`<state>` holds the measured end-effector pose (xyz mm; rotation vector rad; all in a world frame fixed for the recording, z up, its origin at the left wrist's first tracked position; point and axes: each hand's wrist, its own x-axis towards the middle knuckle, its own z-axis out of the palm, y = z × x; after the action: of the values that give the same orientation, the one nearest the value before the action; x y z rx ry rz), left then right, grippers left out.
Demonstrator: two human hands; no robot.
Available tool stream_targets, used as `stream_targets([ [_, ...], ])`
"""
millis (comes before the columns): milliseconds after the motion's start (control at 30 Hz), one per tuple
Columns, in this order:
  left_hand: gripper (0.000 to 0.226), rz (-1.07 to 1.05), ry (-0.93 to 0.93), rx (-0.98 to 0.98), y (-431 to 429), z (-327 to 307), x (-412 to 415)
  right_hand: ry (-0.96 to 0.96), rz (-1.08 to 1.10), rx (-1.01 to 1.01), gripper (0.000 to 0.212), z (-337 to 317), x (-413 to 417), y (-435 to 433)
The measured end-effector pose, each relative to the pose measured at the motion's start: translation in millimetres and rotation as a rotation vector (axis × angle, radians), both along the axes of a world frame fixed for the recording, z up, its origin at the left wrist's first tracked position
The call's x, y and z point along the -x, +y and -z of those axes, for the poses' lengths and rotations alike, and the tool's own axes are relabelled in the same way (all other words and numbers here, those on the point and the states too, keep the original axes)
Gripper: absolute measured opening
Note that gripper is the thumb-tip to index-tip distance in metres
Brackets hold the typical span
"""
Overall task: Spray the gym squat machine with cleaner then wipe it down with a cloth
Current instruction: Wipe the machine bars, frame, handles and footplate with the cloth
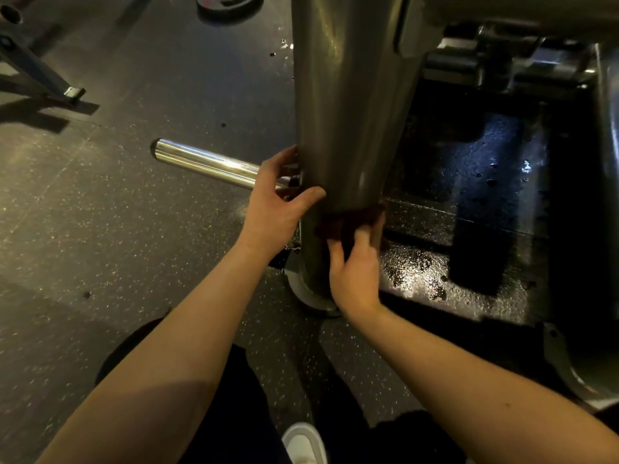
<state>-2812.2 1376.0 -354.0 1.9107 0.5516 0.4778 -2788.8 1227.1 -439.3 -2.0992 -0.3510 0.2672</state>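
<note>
The squat machine's thick grey metal post [348, 105] rises through the middle of the view from a round foot on the floor. A dark brown cloth [345, 222] is pressed against the post's lower part. My right hand [355, 272] is shut on the cloth, fingers spread over it. My left hand [278, 199] rests on the left side of the post, thumb and fingers wrapped part way around it, holding nothing else. No spray bottle is in view.
A chrome weight peg [207, 162] sticks out left from the post, just behind my left hand. Wet patches shine on the black floor [415, 272] right of the post. Another frame leg [40, 75] stands far left, a weight plate [229, 5] at the top. My white shoe [304, 443] is below.
</note>
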Motion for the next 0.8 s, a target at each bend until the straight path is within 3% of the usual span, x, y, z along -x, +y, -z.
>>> stream_targets([
  [200, 0.063, -0.035, -0.004, -0.017, -1.0, 5.4, -2.6, 0.419, 0.039, 0.139, 0.059, 91.4, 25.0, 0.3],
  [367, 0.064, -0.030, 0.001, -0.002, 0.4, 6.8, -2.9, 0.547, 0.116, 0.069, 0.039, 83.2, 15.4, -5.8],
  [600, 0.066, -0.017, -0.012, 0.007, 7.3, 6.2, -4.3, 0.239, 0.148, -0.059, 0.029, -4.6, -8.2, -2.4],
  [733, 0.064, 0.005, -0.008, 0.013, 11.0, 4.9, -7.0, 0.048, 0.167, -0.294, 0.040, -68.9, -40.8, 3.6],
  [800, 0.063, 0.011, -0.008, 0.020, 12.6, 4.8, -7.2, -0.018, 0.146, -0.363, 0.056, -82.7, -50.0, 8.1],
])
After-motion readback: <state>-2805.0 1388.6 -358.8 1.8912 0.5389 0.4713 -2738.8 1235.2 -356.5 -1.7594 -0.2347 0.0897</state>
